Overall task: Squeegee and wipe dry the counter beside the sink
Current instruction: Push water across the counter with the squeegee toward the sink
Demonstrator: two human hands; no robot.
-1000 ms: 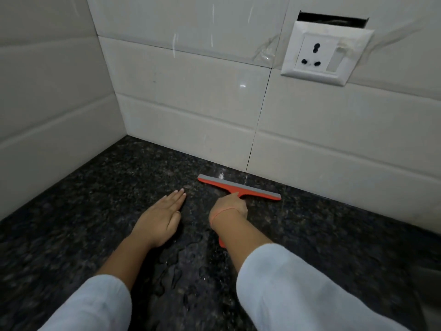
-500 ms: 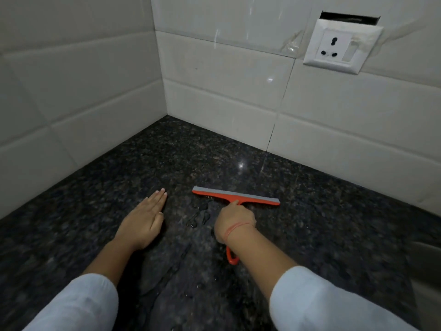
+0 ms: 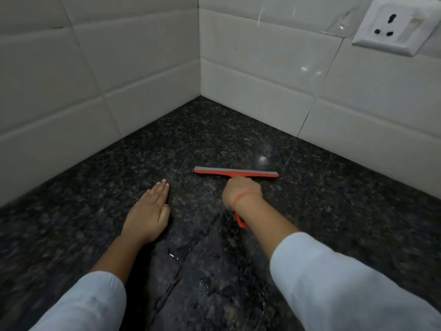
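Here the right hand clamps its fingers round the squeegee handle, blade crosswise ahead; left hand lies flat, fingers together, on the tabletop.

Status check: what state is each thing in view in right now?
counter: wet, streaks and drops on its near part.
squeegee: blade down on the counter, handle gripped.
right hand: gripping the squeegee handle.
left hand: flat on the counter, fingers straight, holding nothing.
wall socket: nothing plugged in.
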